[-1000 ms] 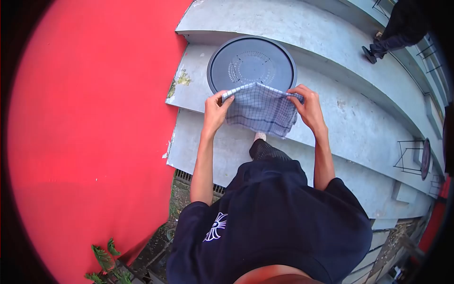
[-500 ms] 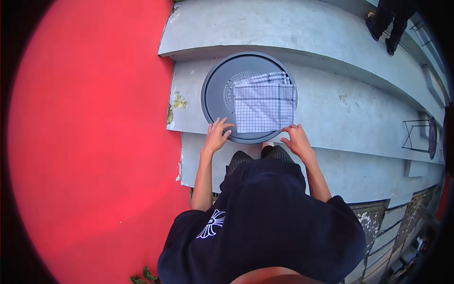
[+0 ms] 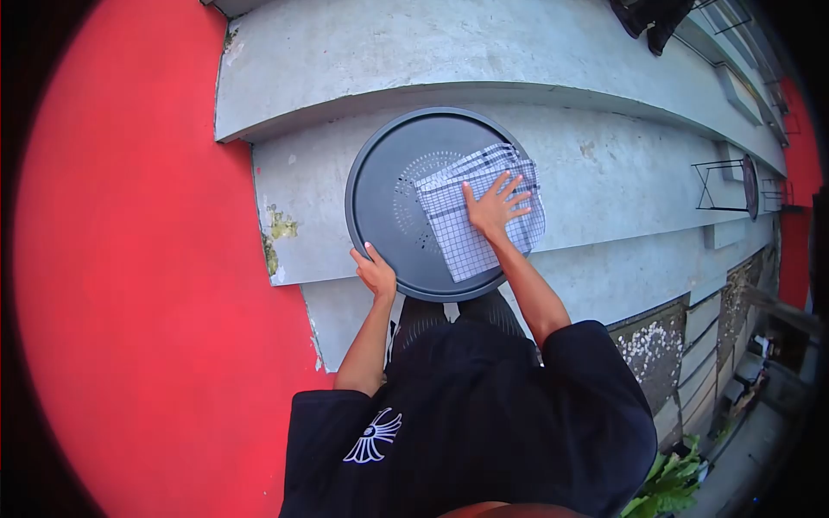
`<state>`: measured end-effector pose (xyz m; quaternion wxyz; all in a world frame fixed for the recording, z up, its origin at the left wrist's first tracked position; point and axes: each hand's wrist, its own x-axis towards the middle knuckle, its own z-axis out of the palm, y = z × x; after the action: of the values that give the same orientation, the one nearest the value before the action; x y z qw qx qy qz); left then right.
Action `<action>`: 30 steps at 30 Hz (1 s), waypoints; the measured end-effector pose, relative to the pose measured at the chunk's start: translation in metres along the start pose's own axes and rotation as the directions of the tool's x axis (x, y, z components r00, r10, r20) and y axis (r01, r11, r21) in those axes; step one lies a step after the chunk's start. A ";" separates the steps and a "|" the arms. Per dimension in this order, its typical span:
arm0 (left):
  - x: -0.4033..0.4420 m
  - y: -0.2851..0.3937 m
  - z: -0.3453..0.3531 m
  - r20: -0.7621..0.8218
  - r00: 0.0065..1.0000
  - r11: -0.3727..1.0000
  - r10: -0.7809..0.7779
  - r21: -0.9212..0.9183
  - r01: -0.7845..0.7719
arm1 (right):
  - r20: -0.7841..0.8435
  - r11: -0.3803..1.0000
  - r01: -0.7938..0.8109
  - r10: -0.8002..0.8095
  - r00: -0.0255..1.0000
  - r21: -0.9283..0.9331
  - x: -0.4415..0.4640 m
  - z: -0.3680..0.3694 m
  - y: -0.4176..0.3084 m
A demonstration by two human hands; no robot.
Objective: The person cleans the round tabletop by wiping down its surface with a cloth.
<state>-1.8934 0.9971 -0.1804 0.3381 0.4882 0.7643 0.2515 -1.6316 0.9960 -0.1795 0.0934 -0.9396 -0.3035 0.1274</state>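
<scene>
A person's left hand [image 3: 377,274] is gripping the rim of a round gray tray [image 3: 376,186], its underside hold hiding from view. The right hand [image 3: 495,210] is resting, fingers splayed, on the checkered cloth [image 3: 469,250] lying across the tray's right side. Flat palm, braced rim: these are likely keeping pressure even. The right forearm is covering some cloth; above, the picture's edge is cutting off another person's legs [image 3: 661,36].

Grey steps [image 3: 622,190] beside red surface [image 3: 129,302]

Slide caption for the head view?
Left grip at the rim of a dark round tray, right grip spread on a checked cloth.
</scene>
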 end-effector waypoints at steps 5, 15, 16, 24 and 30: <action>0.002 -0.017 0.010 -0.034 0.999 0.999 -0.021 -0.030 0.020 | -0.265 0.958 0.268 -0.285 0.921 -0.099 0.066 0.041 -0.090; 0.000 0.009 0.025 -0.146 0.983 0.965 0.112 -0.219 -0.142 | 0.044 0.592 0.803 -0.803 0.595 -0.064 -0.075 0.040 -0.153; -0.002 0.009 0.025 -0.141 0.984 0.970 0.107 -0.203 -0.135 | 0.042 0.598 0.799 -0.798 0.601 -0.068 -0.073 0.037 -0.149; -0.016 -0.026 0.016 -0.108 0.991 0.991 0.080 -0.098 -0.091 | -0.106 0.576 0.815 -0.816 0.569 -0.057 0.045 0.037 -0.110; 0.007 -0.043 0.012 -0.119 0.989 0.991 0.092 -0.090 -0.103 | -0.229 0.761 0.608 -0.649 0.726 -0.228 0.094 0.005 0.011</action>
<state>-1.9108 0.9869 -0.2205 0.3039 0.4930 0.7447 0.3318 -1.5530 1.0434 -0.2040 0.1101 -0.7929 -0.5947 -0.0743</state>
